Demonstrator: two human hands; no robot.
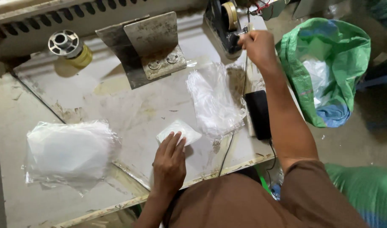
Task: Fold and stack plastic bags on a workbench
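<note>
we've got two hands in view and three lots of clear plastic on the table (130, 105). our left hand (169, 162) lies flat, fingers stretched out, pressing on one small white packet (179, 132); the packet pokes out from under the fingertips, toward the far side, near the table's front edge. our right hand (257, 47) is up at the far edge, fingers pinched shut at the tape dispenser (225, 25), what they pinch is too small to make out. one dispenser, one roll of tape on it. between the hands lies one loose stack of clear bags (212, 99), just beyond the packet. a second, bigger bundle (68, 152) sits well off to the left. one spool (70, 47), one metal bracket (153, 46), one black box (258, 114), one green sack (324, 67) on the floor.
</note>
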